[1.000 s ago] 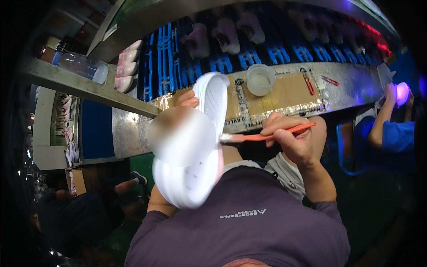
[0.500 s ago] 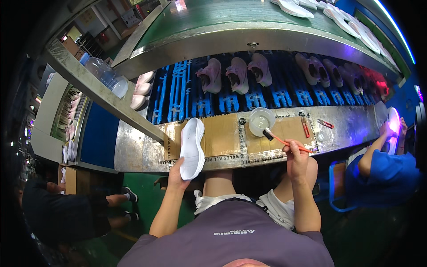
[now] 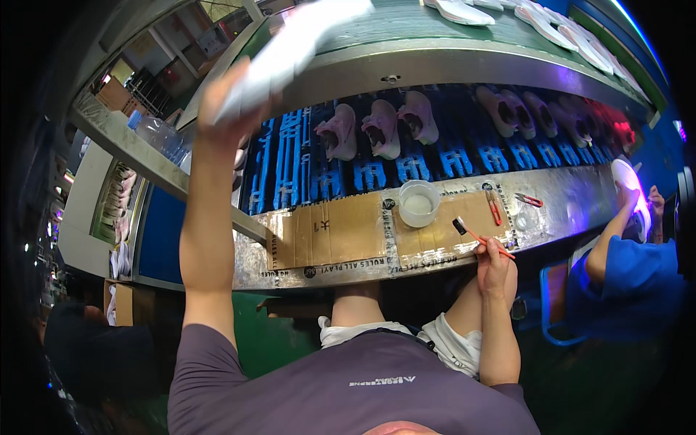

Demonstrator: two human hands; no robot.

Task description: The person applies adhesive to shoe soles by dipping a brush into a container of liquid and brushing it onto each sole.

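My left hand point(image 3: 230, 98) is raised high at the far left, closed on a white shoe sole point(image 3: 293, 54) that is smeared by motion. The sole is up in front of the green upper belt. Near the table's front edge, my right hand point(image 3: 494, 262) pinches the orange handle of a small brush point(image 3: 475, 235). Its dark bristles point up and left, clear of the pot. A translucent plastic pot point(image 3: 418, 203) with whitish liquid inside stands on flattened cardboard point(image 3: 326, 230), left of the brush.
Red-handled snips point(image 3: 494, 209) and a second pair point(image 3: 528, 200) lie right of the pot. Several shoe uppers point(image 3: 381, 129) sit on the blue rack behind. More soles point(image 3: 464, 11) rest on the upper belt point(image 3: 406, 36). A metal post point(image 3: 156, 170) slants at left; a co-worker's blue sleeve point(image 3: 627, 272) is at right.
My left hand has lifted the sole from over the table up toward the upper belt. The brush has moved away from the pot, slightly right and down, in my right hand.
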